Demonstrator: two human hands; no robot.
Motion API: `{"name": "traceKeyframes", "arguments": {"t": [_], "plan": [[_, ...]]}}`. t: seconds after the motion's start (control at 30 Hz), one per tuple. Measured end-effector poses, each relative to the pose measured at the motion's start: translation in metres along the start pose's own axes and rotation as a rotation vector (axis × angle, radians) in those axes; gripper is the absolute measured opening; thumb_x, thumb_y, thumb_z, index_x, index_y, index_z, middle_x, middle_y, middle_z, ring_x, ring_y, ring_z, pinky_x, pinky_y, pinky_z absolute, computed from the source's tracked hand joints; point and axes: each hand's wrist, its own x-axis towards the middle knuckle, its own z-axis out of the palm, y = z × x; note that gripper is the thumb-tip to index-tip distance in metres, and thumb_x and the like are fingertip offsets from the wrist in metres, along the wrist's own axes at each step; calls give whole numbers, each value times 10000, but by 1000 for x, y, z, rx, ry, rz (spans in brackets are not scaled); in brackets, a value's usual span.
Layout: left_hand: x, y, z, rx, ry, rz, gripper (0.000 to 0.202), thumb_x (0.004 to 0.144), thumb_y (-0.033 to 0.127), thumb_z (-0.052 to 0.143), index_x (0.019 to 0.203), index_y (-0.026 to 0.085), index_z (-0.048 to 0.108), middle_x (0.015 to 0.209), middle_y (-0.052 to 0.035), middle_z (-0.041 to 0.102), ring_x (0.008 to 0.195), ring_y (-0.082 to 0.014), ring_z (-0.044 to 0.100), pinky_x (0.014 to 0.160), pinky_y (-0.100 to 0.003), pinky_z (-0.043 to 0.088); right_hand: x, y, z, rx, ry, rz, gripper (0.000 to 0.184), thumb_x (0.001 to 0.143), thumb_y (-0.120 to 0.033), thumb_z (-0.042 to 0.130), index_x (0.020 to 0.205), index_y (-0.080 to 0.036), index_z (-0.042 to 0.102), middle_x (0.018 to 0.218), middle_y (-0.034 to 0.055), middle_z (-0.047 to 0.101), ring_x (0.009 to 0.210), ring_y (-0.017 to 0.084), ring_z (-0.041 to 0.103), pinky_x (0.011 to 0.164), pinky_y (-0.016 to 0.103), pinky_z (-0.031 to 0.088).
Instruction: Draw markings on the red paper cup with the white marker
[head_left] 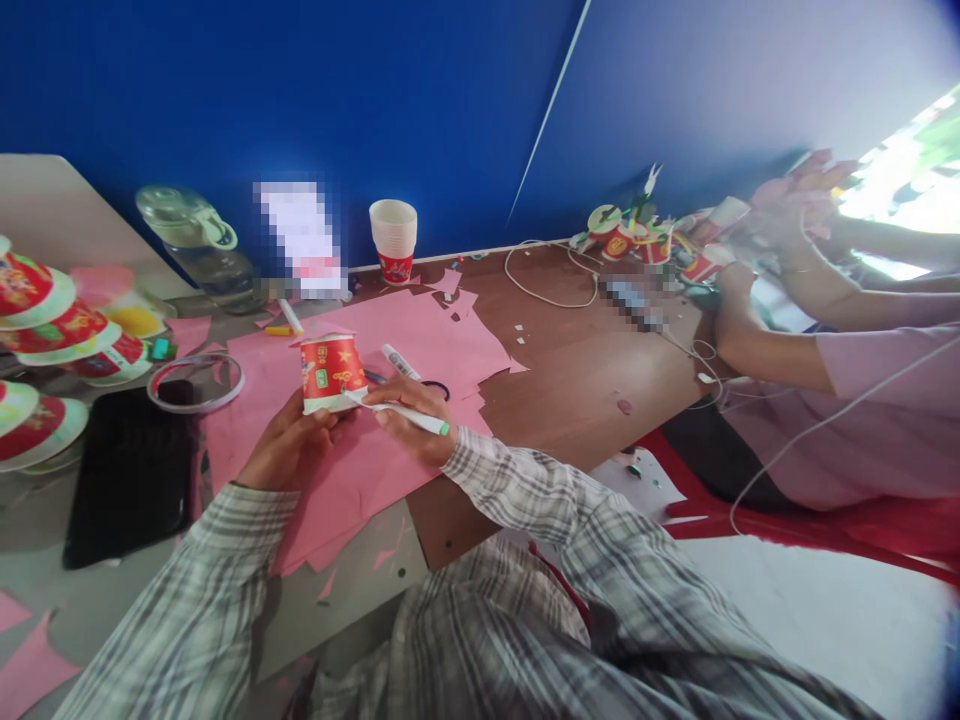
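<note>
My left hand (289,440) is closed around the lower part of a red paper cup (330,368) with yellow and green print. The cup is upside down, its white rim low, and a piece of pink paper (326,330) shows at its top. In my right hand (415,415) is a white marker pen (411,414) with a green end pointing right; its other end is at the cup's rim. Beneath both hands lie pink paper sheets (465,345). A second white marker (400,362) and the dark loops of scissors (435,388) lie just beyond my right hand.
At left are stacked red cups (71,330), a black phone (131,470) and a tape roll (196,383). A water bottle (199,250) and a cup stack (394,240) stand by the blue wall. Another person's arms (780,330) work at right, near a white cable (547,300).
</note>
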Motion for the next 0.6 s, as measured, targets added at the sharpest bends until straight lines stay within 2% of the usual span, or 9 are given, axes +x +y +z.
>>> {"name": "traceKeyframes", "arguments": {"t": [0.07, 0.23, 0.3, 0.4, 0.53, 0.6], "plan": [[0, 0, 0, 4, 0, -2, 433, 628, 232, 626, 1049, 188, 534, 1036, -106, 592, 1020, -272, 515, 885, -472, 349, 0, 1, -1, 4, 4, 9, 495, 858, -360, 388, 512, -89, 615, 910, -25, 711, 886, 87, 684, 807, 249, 531], [1, -1, -1, -15, -16, -4, 485, 628, 226, 624, 1098, 188, 513, 1063, -118, 586, 1025, -271, 515, 887, -468, 348, 0, 2, -2, 9, 16, 97, 562, 850, -394, 350, 443, -62, 552, 884, -79, 696, 804, 62, 674, 696, 190, 501], [2, -1, -1, -17, -11, -6, 473, 621, 208, 624, 1082, 184, 521, 1048, -116, 592, 1026, -271, 514, 889, -466, 347, 1, 2, -1, 8, 30, 104, 481, 850, -353, 408, 489, -89, 583, 876, -35, 698, 786, 40, 661, 681, 165, 530], [1, 0, 0, -14, -3, -7, 450, 619, 194, 620, 1059, 178, 530, 1002, -109, 604, 1023, -274, 515, 887, -467, 349, 2, 2, 1, 0, 43, 86, 524, 856, -356, 365, 474, -62, 572, 879, -21, 702, 750, 49, 653, 668, 180, 517], [1, 0, 0, -5, -1, 3, 420, 617, 206, 625, 1027, 181, 542, 996, -101, 601, 1021, -276, 516, 884, -471, 351, 2, 3, 2, 16, 54, 89, 420, 832, -319, 418, 558, -67, 612, 870, -7, 691, 747, 39, 639, 654, 176, 517], [1, 0, 0, -7, -6, -1, 422, 610, 212, 632, 1022, 187, 544, 989, -99, 604, 1015, -278, 520, 880, -477, 353, 2, 3, 2, 17, 63, 94, 514, 834, -342, 371, 460, -35, 545, 875, -32, 692, 766, 65, 653, 637, 203, 483]]}}
